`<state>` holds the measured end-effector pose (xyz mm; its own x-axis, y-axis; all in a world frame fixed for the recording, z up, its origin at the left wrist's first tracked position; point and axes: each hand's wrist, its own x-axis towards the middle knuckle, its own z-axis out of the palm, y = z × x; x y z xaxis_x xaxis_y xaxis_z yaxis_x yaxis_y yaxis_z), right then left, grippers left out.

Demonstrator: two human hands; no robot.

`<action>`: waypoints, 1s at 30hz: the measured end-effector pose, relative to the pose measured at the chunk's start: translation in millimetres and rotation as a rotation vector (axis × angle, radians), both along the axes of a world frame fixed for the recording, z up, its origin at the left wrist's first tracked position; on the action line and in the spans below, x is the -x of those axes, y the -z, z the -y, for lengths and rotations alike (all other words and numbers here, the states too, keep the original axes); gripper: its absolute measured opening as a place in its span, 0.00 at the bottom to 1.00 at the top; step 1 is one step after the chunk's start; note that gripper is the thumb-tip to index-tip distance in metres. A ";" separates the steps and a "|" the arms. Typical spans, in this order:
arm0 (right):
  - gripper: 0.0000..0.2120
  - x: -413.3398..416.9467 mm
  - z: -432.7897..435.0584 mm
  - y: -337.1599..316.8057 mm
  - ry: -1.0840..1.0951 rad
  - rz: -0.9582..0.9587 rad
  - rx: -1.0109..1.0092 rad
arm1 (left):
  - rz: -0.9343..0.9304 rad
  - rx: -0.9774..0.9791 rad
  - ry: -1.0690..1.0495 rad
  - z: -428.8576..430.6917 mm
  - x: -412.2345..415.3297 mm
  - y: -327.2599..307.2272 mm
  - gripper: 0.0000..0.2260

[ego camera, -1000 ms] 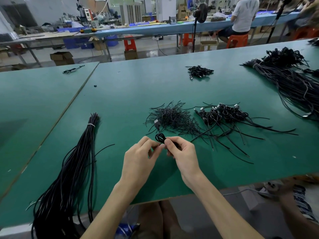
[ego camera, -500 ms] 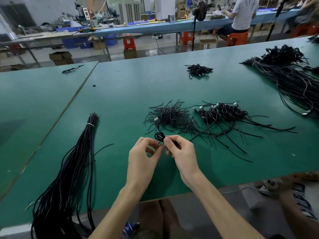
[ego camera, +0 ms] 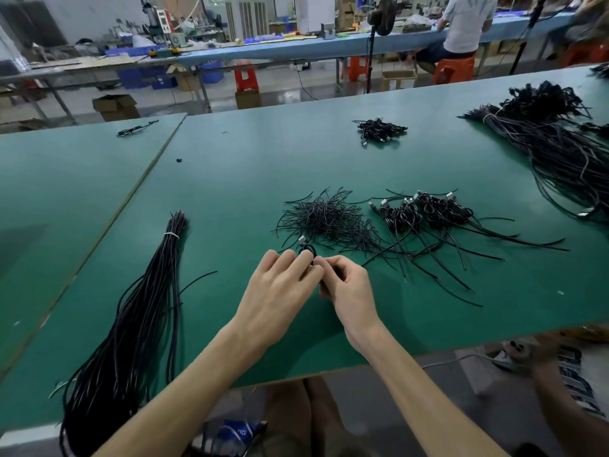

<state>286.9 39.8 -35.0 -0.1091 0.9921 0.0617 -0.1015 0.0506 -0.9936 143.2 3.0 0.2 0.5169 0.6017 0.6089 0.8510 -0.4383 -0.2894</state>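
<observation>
A small black coiled cable (ego camera: pixel 307 249) with a silver plug at its top sits between my two hands, just above the green table (ego camera: pixel 230 179). My left hand (ego camera: pixel 280 288) lies over it from the left, fingers reaching across and touching the coil. My right hand (ego camera: pixel 346 285) pinches the coil from the right with curled fingers. Most of the coil is hidden behind my fingers. A heap of short black ties (ego camera: pixel 326 222) lies just beyond my hands. To its right is a pile of coiled cables with plugs (ego camera: pixel 425 212).
A long bundle of black cables (ego camera: pixel 138 318) lies at the left. A big cable heap (ego camera: pixel 560 150) fills the far right, and a small coiled pile (ego camera: pixel 380 130) sits farther back. Another person's hand (ego camera: pixel 527 351) is at the lower right, below the table's front edge.
My left hand has slid to the right, over the coil, and its fingers now cover it. My right hand keeps its pinch. The coil has barely moved.
</observation>
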 end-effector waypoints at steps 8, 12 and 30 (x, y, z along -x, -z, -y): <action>0.09 -1.4 2.1 -0.5 -0.005 -0.042 0.007 | 0.728 0.283 -0.161 4.3 -6.2 9.6 0.03; 0.07 -2.4 2.8 -0.8 -0.002 -0.064 -0.004 | 1.415 0.778 -0.154 3.8 -10.1 13.2 0.11; 0.06 -1.7 4.2 -1.3 -0.013 0.034 -0.090 | 1.720 1.108 -0.036 3.8 -1.2 5.1 0.08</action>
<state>288.6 35.6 -33.7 -0.1260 0.9812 0.1464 -0.0685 0.1386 -0.9880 144.4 -0.8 -4.9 -0.0892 0.9754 -0.2018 -0.0894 0.1939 0.9769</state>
